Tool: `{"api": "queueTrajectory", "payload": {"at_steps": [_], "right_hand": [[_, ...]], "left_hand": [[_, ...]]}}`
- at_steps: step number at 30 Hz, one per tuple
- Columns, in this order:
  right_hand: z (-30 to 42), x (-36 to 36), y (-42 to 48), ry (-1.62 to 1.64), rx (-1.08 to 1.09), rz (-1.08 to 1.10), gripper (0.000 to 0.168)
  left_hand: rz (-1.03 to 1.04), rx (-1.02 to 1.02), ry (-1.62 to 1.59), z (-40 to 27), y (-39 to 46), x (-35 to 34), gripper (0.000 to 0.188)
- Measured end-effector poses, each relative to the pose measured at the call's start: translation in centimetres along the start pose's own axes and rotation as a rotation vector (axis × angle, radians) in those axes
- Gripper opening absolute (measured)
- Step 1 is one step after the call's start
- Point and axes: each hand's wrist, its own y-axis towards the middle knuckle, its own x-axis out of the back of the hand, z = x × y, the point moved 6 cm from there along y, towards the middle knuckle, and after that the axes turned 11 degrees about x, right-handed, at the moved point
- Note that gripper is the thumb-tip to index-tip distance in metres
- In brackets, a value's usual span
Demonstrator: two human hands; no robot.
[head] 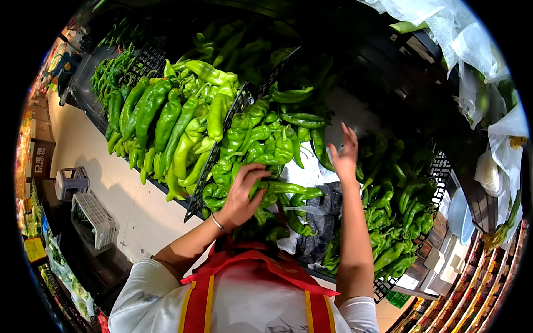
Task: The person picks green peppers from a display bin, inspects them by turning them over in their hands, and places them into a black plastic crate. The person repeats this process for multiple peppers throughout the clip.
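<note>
My left hand (247,193) rests on a pile of green peppers (266,143), its fingers bent over a long green pepper (291,188); whether it grips that pepper cannot be told. My right hand (346,156) is raised at the right side of this pile, fingers apart, holding nothing. Between the two hands, a white sheet (306,164) and a dark, crumpled material (322,216) show among loose peppers. Light green peppers (195,120) are heaped to the left, behind a black plastic grid divider (216,152). More dark green peppers (391,233) lie to the right of my right forearm.
Thin green chili peppers (110,75) lie at the far left of the display. On the floor are a grey plastic stool (72,182) and a grey plastic crate (102,227). At the right are a light blue basin (459,216) and vegetables in white wrapping (474,45).
</note>
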Motion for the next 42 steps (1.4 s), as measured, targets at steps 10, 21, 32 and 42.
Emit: {"api": "queueTrajectory", "payload": {"at_steps": [10,21,32,42], "right_hand": [[2.1,-2.0,2.6,0.021,0.106,-0.016,0.04],[9.2,0.9,-2.2,1.151,-0.299,0.576,0.031],[-1.8,-8.3,-4.5,0.204,-0.327,0.134,0.068],[3.5,-1.4,-7.2,1.147,-0.604,-0.267,0.048]], "left_hand": [[0.044,-0.018,-0.047,-0.6,-0.4,-0.1,0.039],[0.021,-0.365,0.404,-7.1,3.7,-0.5,0.047],[0.635,0.446,-1.175,-3.1,2.0,-1.5,0.046],[0.746,0.381,-1.471,-4.2,3.0,-2.2,0.068]]}}
